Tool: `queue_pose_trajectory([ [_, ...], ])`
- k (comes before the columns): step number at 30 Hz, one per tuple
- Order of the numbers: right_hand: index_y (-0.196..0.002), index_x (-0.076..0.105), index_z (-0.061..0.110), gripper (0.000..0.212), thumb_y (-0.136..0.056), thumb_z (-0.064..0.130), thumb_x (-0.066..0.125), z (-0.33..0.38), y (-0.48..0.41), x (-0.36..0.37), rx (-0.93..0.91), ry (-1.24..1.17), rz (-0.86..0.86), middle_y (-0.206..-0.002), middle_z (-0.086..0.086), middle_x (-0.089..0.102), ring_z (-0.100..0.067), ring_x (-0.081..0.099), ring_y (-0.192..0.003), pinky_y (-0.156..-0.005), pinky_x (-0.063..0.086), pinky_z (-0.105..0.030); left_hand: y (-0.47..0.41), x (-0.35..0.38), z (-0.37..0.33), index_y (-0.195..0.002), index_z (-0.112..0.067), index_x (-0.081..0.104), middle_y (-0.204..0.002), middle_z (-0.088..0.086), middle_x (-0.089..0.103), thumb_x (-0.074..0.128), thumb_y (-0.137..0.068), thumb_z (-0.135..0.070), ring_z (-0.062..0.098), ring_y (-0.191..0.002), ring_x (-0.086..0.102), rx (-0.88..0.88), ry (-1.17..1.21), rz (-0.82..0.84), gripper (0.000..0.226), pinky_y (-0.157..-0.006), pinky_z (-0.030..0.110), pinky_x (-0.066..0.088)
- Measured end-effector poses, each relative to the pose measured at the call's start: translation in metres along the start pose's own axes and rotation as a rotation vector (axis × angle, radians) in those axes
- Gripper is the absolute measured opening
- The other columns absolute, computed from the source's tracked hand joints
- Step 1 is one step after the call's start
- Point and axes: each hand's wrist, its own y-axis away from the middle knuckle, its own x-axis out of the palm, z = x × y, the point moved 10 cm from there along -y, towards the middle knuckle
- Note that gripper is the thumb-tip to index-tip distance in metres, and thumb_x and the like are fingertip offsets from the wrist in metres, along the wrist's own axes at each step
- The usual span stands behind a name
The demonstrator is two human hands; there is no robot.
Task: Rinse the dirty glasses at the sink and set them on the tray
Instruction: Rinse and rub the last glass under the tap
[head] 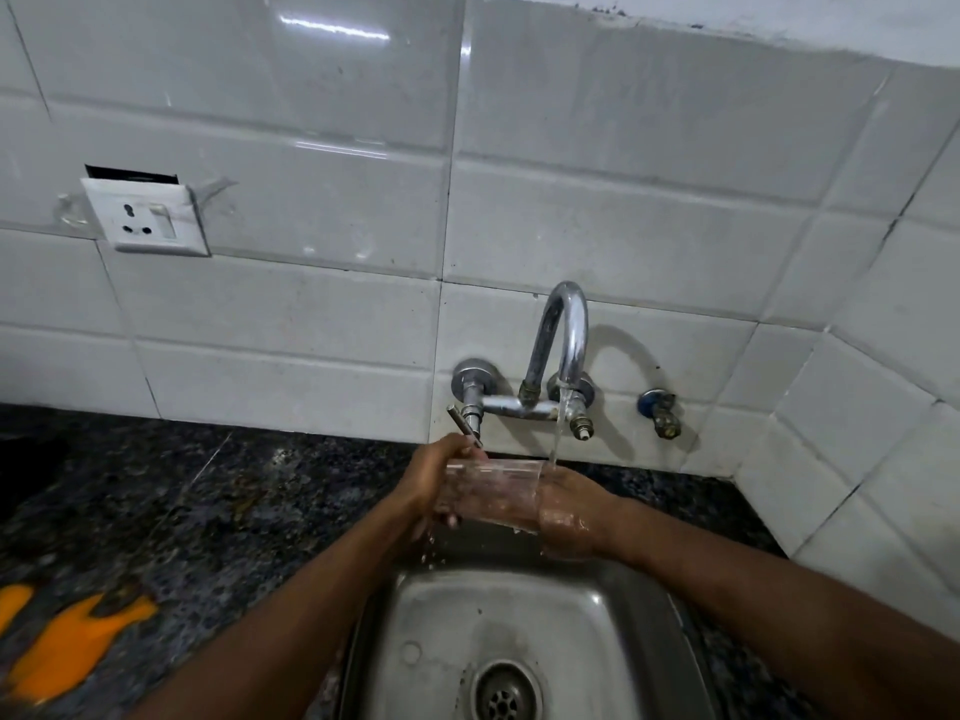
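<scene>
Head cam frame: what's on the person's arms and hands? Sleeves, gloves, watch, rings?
Nothing worn that shows. Left forearm and right forearm are bare to the frame edge: no sleeves, no watch or band at either wrist. Left hand and right hand are gloveless and wet. Rings: cannot tell, fingers blur behind the clear glass tumbler.

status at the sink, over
Left hand grips glass; right hand at its other end, fingers showing through. Glass sideways under running tap, over sink. Nothing in the way.
</scene>
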Motion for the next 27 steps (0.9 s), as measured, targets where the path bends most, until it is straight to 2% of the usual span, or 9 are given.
queue_pose_trajectory([
  [2,-0.143,0.045,0.019,0.068,-0.081,-0.002,0.062,0.000,-0.005,-0.002,0.079,-0.232,0.084,-0.143,-0.008,0.052,-0.021,0.050,-0.129,-0.111,0.042,-0.040,0.008,-0.004,-0.008,-0.091,-0.001,0.068,-0.077,0.013,0.068,0.052,-0.095,-0.035,0.024,-0.056,0.061,0.159,0.026,-0.047,0.038,-0.043,0.024,0.041],
  [4,-0.146,0.042,0.023,0.070,-0.084,-0.001,0.063,0.005,-0.007,0.006,0.066,-0.397,0.150,-0.148,-0.003,0.046,-0.013,0.045,-0.132,-0.114,0.037,-0.034,0.011,-0.009,0.000,-0.083,0.000,0.065,-0.070,0.017,0.062,0.051,-0.097,-0.029,0.021,-0.049,0.055,0.111,0.044,-0.144,0.035,-0.045,0.023,0.037],
  [9,-0.140,0.044,0.019,0.083,-0.068,0.001,0.079,0.001,0.003,0.014,-0.042,0.039,0.025,-0.134,-0.010,0.061,-0.026,0.061,-0.119,-0.092,0.056,-0.043,0.016,0.000,0.019,-0.094,-0.006,0.064,-0.070,0.011,0.067,0.048,-0.098,-0.036,0.015,-0.038,0.055,-0.213,-0.087,-0.032,0.035,-0.034,0.016,0.035],
  [13,-0.145,0.042,0.028,0.082,-0.076,-0.014,0.057,-0.001,-0.005,0.008,0.167,-0.608,0.101,-0.146,0.007,0.046,-0.010,0.046,-0.132,-0.109,0.039,-0.019,0.016,-0.009,-0.009,-0.079,-0.008,0.068,-0.078,0.014,0.068,0.058,-0.091,-0.032,0.025,-0.059,0.062,0.130,-0.011,-0.142,0.029,-0.051,0.035,0.048],
  [15,-0.145,0.044,0.018,0.068,-0.084,-0.009,0.057,0.000,-0.003,0.014,0.179,-0.533,0.133,-0.145,0.002,0.048,-0.014,0.048,-0.130,-0.105,0.037,-0.015,0.013,-0.013,-0.003,-0.075,-0.006,0.069,-0.078,0.015,0.069,0.059,-0.088,-0.025,0.027,-0.066,0.062,0.085,-0.149,-0.214,0.025,-0.060,0.043,0.051],
  [18,-0.145,0.043,0.008,0.054,-0.092,0.005,0.057,-0.002,0.004,0.022,0.148,-0.242,0.131,-0.146,-0.012,0.048,-0.028,0.046,-0.134,-0.112,0.037,-0.032,0.003,-0.010,0.015,-0.086,-0.007,0.068,-0.090,0.012,0.071,0.055,-0.081,-0.036,0.024,-0.077,0.067,-0.125,-0.300,-0.136,0.032,-0.074,0.038,0.057],
  [21,-0.147,0.041,0.022,0.072,-0.083,0.000,0.064,-0.005,0.004,0.022,0.135,-0.370,0.104,-0.155,0.003,0.037,-0.012,0.037,-0.140,-0.117,0.033,-0.032,0.007,-0.006,-0.003,-0.087,-0.012,0.072,-0.083,0.009,0.073,0.060,-0.089,-0.043,0.024,-0.073,0.068,-0.013,-0.206,-0.140,0.034,-0.056,0.031,0.052],
  [24,-0.145,0.040,0.041,0.083,-0.080,-0.008,0.059,-0.004,0.003,0.021,0.103,-0.517,0.096,-0.148,0.012,0.046,-0.005,0.045,-0.134,-0.110,0.043,-0.038,0.019,-0.006,-0.022,-0.060,-0.020,0.067,-0.059,-0.004,0.064,0.060,-0.085,-0.033,0.016,-0.057,0.057,0.215,-0.115,-0.200,0.029,-0.050,0.024,0.041],
  [27,-0.138,0.045,0.029,0.074,-0.076,-0.002,0.071,0.004,0.007,0.014,0.060,-0.150,-0.029,-0.124,-0.004,0.065,-0.018,0.066,-0.107,-0.086,0.059,-0.036,0.014,0.002,0.004,-0.074,-0.011,0.066,-0.061,0.003,0.065,0.050,-0.093,-0.027,0.018,-0.048,0.055,-0.043,-0.214,-0.131,0.029,-0.044,0.026,0.040],
])
